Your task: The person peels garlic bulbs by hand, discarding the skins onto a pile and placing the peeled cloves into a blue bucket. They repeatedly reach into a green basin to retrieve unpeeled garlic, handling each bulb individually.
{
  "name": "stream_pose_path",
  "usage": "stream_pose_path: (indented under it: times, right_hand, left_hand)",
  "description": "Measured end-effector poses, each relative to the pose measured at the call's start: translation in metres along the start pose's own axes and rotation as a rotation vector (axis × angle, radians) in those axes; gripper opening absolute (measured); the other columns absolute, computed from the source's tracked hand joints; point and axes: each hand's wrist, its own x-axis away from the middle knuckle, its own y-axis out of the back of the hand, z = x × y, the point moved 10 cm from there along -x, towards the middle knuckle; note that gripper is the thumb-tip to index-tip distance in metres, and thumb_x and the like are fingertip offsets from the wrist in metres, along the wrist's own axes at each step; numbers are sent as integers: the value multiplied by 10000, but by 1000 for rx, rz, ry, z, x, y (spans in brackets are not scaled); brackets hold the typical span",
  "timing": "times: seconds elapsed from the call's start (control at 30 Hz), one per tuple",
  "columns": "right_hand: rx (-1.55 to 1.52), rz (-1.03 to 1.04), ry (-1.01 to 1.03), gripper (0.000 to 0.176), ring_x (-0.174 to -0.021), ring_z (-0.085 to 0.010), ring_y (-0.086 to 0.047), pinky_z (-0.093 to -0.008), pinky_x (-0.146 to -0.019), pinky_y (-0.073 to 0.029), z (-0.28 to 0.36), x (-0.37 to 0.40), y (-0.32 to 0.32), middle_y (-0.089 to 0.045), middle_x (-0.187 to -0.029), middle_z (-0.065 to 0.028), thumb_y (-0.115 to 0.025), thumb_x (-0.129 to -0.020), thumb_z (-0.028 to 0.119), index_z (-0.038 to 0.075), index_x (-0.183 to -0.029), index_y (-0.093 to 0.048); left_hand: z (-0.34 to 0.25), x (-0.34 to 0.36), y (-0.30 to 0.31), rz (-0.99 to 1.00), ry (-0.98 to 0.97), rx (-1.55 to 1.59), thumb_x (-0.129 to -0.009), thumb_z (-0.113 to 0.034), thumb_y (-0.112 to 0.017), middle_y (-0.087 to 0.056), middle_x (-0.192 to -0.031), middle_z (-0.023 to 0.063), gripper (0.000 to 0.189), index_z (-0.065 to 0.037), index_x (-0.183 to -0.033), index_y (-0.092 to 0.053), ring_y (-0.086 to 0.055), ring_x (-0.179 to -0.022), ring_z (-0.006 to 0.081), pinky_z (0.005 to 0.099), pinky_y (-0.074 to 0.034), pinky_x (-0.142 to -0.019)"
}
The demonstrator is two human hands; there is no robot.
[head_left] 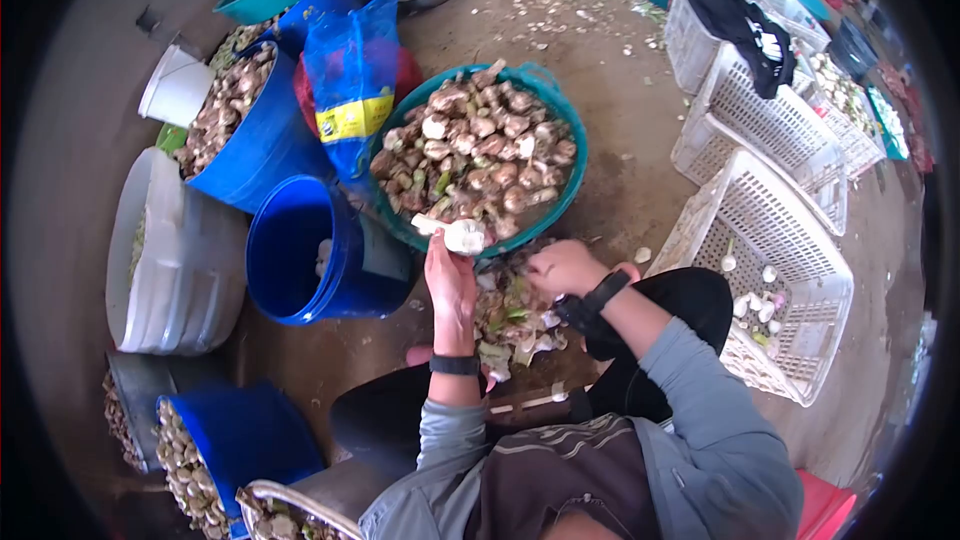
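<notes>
So my left hand [452, 282]'s got 1 garlic bulb [465, 237] pinched by the green tub [582, 155]'s near rim, stem just past 9 o'clock, right hand [567, 268] apart just past 3, can't tell if that's gripping anything.

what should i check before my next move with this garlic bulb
1. Garlic bulb gripped: ok, in the left hand's fingers.
2. Tool in the right hand: cannot tell, its fingertips are hard to make out.
3. More bulbs within view: ok, the green basin ahead is heaped.
4. Room in the nearest white crate: ok, only a few bulbs inside.
5. Floor between the legs tidy: not ok, trimmings lie there.
</notes>
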Motion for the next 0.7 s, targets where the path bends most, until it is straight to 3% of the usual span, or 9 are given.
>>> stream_pose_path:
  times: [0.13, 0.17, 0.23, 0.3, 0.37, 0.5, 0.53, 0.63, 0.7]
  right_hand:
    - [-396, -71, 123, 195, -710, -328, -605, -425, -622, -463, 25, -16, -12, -629, -756, -134, -554, -777, 261, 77, -782, -617]
    - [-416, -39, 192, 114, -672, -322, -594, -403, -571, -460, 22, -34, -41, -614, -716, -141, -566, -736, 186, 80, -737, -608]
    - [-264, -208, -28, 101, -680, -328, -590, -416, -574, -460, -7, -43, -32, -614, -718, -134, -550, -732, 165, 88, -732, -615]
    - [-232, -375, -68, 126, -698, -343, -594, -443, -603, -464, -60, -73, -11, -626, -735, -133, -517, -739, 168, 106, -721, -626]
    - [-147, -767, -81, 137, -751, -343, -597, -442, -656, -463, -100, -74, 14, -642, -780, -125, -531, -726, 180, 93, -716, -637]
    - [307, -126, -327, 223, -1046, -266, -527, -547, -923, -316, -134, -144, -60, -665, -851, -48, -520, -757, 230, 119, -853, -687]
    - [350, -347, -277, 243, -1085, -260, -510, -594, -961, -259, -146, -157, -89, -667, -884, -42, -521, -764, 259, 117, -864, -690]
    - [-79, 65, -414, 280, -1067, -273, -506, -544, -955, -279, -161, -155, -98, -631, -978, -59, -663, -685, 304, 149, -916, -638]
    - [76, -238, -91, 317, -1018, -277, -516, -519, -902, -325, -121, -138, -21, -601, -973, -47, -694, -678, 271, 153, -963, -619]
  left_hand:
    - [7, 39, -167, 410, -316, -1053, -935, -139, -365, -611, -974, 123, 289, -13, -1109, -558, -601, -914, 219, 330, -479, -805]
    - [31, 65, -208, 548, -104, -563, -921, -166, -467, -575, -1101, 175, 333, -15, -1218, -485, -573, -1001, 264, 339, -454, -858]
    - [47, 87, -245, 799, -244, -545, -873, -219, -585, -490, -1252, 201, 476, -16, -1276, -434, -514, -1107, 268, 358, -415, -920]
    - [45, 72, -215, 847, -358, -663, -880, -181, -571, -532, -1202, 168, 403, -22, -1240, -479, -530, -1081, 226, 330, -418, -913]
    - [63, 31, -138, 670, 9, -587, -911, -137, -526, -529, -1200, 74, 364, -10, -1248, -472, -484, -1109, 148, 277, -386, -937]
    - [37, -11, -30, 331, -88, -704, -900, -119, -526, -600, -1077, 86, 294, -24, -1178, -523, -562, -986, 140, 271, -439, -857]
    - [39, -17, -13, 314, -29, -706, -899, -126, -526, -601, -1074, 87, 306, -25, -1187, -519, -564, -984, 142, 274, -447, -846]
    - [54, -42, 36, 361, 57, -796, -908, -149, -527, -598, -1064, 58, 375, -18, -1250, -449, -543, -1008, 148, 278, -415, -889]
    - [25, -48, 21, 326, -75, -1109, -811, -107, -613, -485, -1221, 141, 606, -51, -1351, -342, -531, -1046, 180, 310, -451, -857]
